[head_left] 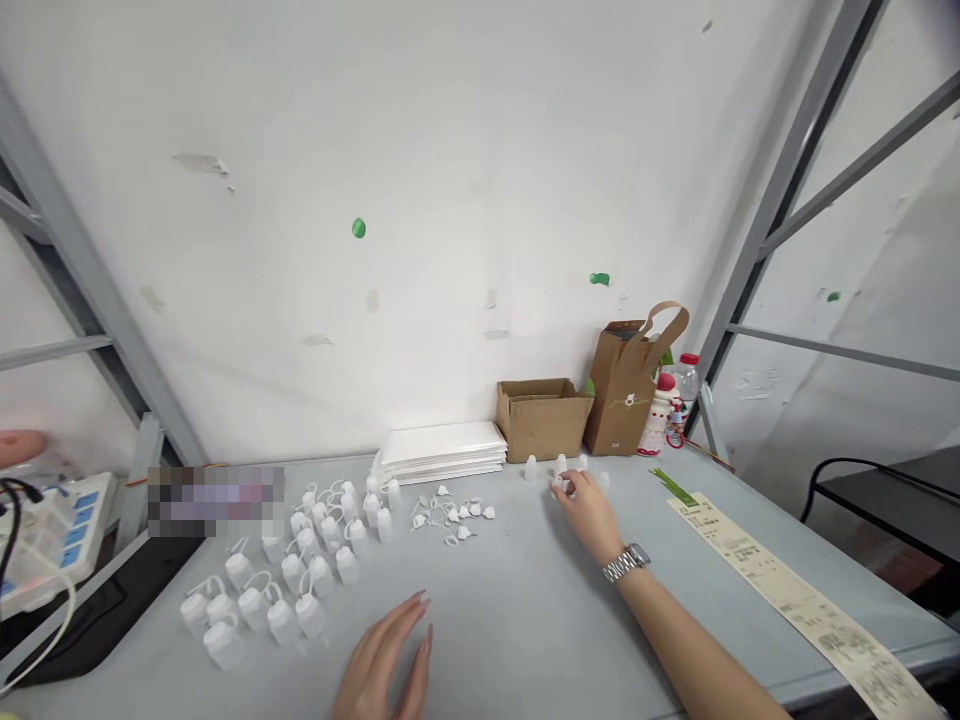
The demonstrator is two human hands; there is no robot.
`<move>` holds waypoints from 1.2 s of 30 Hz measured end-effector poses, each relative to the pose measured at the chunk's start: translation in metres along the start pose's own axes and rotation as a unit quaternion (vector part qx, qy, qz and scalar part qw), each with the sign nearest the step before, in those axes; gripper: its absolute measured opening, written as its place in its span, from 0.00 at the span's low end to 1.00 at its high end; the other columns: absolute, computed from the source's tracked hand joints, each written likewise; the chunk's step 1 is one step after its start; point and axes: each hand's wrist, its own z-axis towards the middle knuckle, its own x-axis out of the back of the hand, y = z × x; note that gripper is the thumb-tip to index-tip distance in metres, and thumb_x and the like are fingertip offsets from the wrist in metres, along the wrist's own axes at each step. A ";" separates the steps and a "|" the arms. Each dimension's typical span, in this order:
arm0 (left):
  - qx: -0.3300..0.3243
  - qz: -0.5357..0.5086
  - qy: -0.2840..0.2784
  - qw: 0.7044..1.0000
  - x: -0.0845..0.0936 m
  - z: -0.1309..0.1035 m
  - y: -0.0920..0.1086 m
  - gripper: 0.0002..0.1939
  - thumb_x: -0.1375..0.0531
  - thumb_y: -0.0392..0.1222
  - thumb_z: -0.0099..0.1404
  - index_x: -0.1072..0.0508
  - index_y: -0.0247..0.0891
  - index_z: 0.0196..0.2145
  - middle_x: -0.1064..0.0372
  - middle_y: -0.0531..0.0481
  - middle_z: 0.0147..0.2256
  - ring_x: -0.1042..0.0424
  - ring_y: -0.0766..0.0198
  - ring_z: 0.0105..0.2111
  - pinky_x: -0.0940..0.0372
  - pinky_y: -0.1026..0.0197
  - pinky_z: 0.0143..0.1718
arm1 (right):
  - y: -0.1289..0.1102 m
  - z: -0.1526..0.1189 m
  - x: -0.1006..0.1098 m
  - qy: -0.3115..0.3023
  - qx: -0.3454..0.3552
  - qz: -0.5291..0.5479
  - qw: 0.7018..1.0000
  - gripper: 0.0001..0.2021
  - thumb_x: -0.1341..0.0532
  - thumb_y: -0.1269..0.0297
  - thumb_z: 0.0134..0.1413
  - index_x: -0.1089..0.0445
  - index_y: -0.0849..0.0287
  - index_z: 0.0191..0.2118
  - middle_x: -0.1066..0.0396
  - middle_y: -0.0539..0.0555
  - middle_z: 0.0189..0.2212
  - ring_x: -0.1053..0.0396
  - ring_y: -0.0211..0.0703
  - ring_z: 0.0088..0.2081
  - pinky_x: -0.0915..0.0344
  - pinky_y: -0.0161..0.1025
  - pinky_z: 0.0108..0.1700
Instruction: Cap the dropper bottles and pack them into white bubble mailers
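My right hand (pixel 589 508) reaches to the back right of the grey table, its fingers closed around a small translucent cap (pixel 557 484). Close by stand several more dome-shaped translucent caps (pixel 531 468). Nearer to me, my left hand (pixel 382 660) hovers at the front middle with its fingers apart and nothing in them. On the left, several small white bottles (pixel 283 620) stand in loose rows, many with a looped strap on top. A scatter of white stoppers with thin cords (pixel 454 513) lies between the bottles and the right hand.
Behind the stoppers is a stack of white boards (pixel 442 450), beside an open cardboard box (pixel 544 420) and a brown paper bag (pixel 622 400). A long strip of printed labels (pixel 795 590) runs down the right side. A power strip (pixel 67 540) sits at far left.
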 end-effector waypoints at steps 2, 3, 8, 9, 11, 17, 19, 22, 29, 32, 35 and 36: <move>0.025 0.009 -0.034 0.999 0.004 0.020 0.009 0.14 0.47 0.42 0.63 0.31 0.44 0.47 0.28 0.48 0.45 0.28 0.58 0.44 0.31 0.58 0.42 | -0.004 -0.003 0.000 -0.019 0.009 0.012 1.000 0.08 0.47 0.64 0.52 0.34 0.59 0.35 0.33 0.56 0.32 0.34 0.48 0.33 0.40 0.40 0.34; 0.036 0.018 -0.061 0.997 0.005 0.032 0.013 0.15 0.48 0.41 0.63 0.31 0.43 0.46 0.29 0.47 0.45 0.28 0.56 0.44 0.31 0.56 0.42 | -0.008 -0.005 0.000 -0.030 0.015 0.020 0.999 0.07 0.46 0.63 0.52 0.34 0.59 0.35 0.33 0.56 0.32 0.33 0.47 0.33 0.40 0.40 0.35; 0.048 0.063 -0.215 0.973 -0.008 0.091 0.017 0.18 0.48 0.27 0.59 0.31 0.36 0.45 0.32 0.41 0.44 0.31 0.54 0.44 0.35 0.52 0.43 | -0.028 -0.020 -0.007 -0.077 0.034 0.053 0.995 0.03 0.44 0.65 0.49 0.35 0.58 0.29 0.33 0.53 0.29 0.35 0.43 0.28 0.41 0.37 0.32; 0.046 0.062 -0.225 0.971 -0.012 0.099 0.016 0.16 0.47 0.26 0.58 0.30 0.36 0.42 0.32 0.42 0.43 0.31 0.54 0.43 0.35 0.53 0.42 | -0.033 -0.021 -0.008 -0.083 0.035 0.058 0.994 0.02 0.43 0.66 0.47 0.36 0.57 0.27 0.33 0.52 0.28 0.35 0.42 0.27 0.41 0.37 0.31; 0.048 0.055 -0.236 0.969 -0.020 0.109 0.015 0.11 0.45 0.26 0.57 0.28 0.37 0.34 0.31 0.44 0.38 0.31 0.54 0.40 0.36 0.54 0.40 | -0.042 -0.021 -0.009 -0.093 0.040 0.073 0.992 0.06 0.41 0.67 0.45 0.39 0.57 0.22 0.34 0.52 0.27 0.37 0.41 0.26 0.42 0.37 0.30; 0.101 0.005 -0.203 0.974 -0.028 0.110 0.007 0.08 0.50 0.32 0.63 0.34 0.39 0.30 0.30 0.48 0.32 0.30 0.58 0.37 0.36 0.58 0.37 | -0.077 -0.014 -0.023 -0.142 0.046 0.173 0.974 0.10 0.42 0.58 0.49 0.42 0.56 0.24 0.35 0.47 0.20 0.34 0.39 0.23 0.39 0.35 0.27; 0.132 -0.039 -0.178 0.974 -0.029 0.107 0.005 0.09 0.54 0.36 0.66 0.36 0.40 0.32 0.29 0.50 0.31 0.29 0.60 0.34 0.36 0.60 0.35 | -0.087 -0.022 -0.030 -0.180 0.022 0.270 0.946 0.12 0.42 0.55 0.50 0.43 0.56 0.26 0.36 0.45 0.19 0.34 0.39 0.21 0.39 0.34 0.25; 0.220 -0.240 -0.104 0.940 -0.035 0.105 0.000 0.08 0.54 0.43 0.66 0.37 0.41 0.33 0.28 0.51 0.31 0.27 0.62 0.32 0.34 0.62 0.34 | -0.094 -0.039 -0.038 -0.257 -0.005 0.391 0.884 0.13 0.41 0.54 0.49 0.39 0.58 0.28 0.35 0.47 0.22 0.35 0.37 0.22 0.39 0.34 0.26; 0.322 -0.441 -0.062 0.835 -0.047 0.105 -0.009 0.09 0.44 0.46 0.58 0.34 0.39 0.34 0.26 0.51 0.25 0.26 0.59 0.31 0.34 0.61 0.32 | -0.090 -0.056 -0.048 -0.348 -0.051 0.400 0.846 0.17 0.36 0.50 0.42 0.29 0.61 0.32 0.41 0.45 0.18 0.43 0.35 0.22 0.44 0.33 0.26; 0.334 -0.452 -0.074 0.824 -0.045 0.103 -0.010 0.13 0.43 0.45 0.58 0.34 0.38 0.39 0.26 0.52 0.24 0.27 0.60 0.29 0.34 0.60 0.34 | -0.088 -0.056 -0.052 -0.371 -0.058 0.391 0.841 0.19 0.36 0.50 0.42 0.28 0.61 0.34 0.42 0.45 0.19 0.45 0.34 0.22 0.45 0.33 0.26; 0.324 -0.458 -0.095 0.822 -0.045 0.101 -0.011 0.13 0.44 0.46 0.59 0.32 0.37 0.40 0.24 0.49 0.27 0.26 0.60 0.30 0.33 0.60 0.36 | -0.086 -0.057 -0.054 -0.386 -0.061 0.388 0.835 0.20 0.36 0.49 0.42 0.28 0.62 0.35 0.42 0.45 0.19 0.45 0.34 0.22 0.45 0.33 0.26; 0.320 -0.457 -0.102 0.824 -0.046 0.100 -0.011 0.13 0.45 0.46 0.59 0.30 0.37 0.39 0.24 0.48 0.30 0.26 0.59 0.32 0.32 0.60 0.37 | -0.086 -0.057 -0.053 -0.389 -0.064 0.389 0.832 0.20 0.36 0.49 0.42 0.29 0.62 0.35 0.42 0.45 0.19 0.45 0.34 0.22 0.45 0.33 0.26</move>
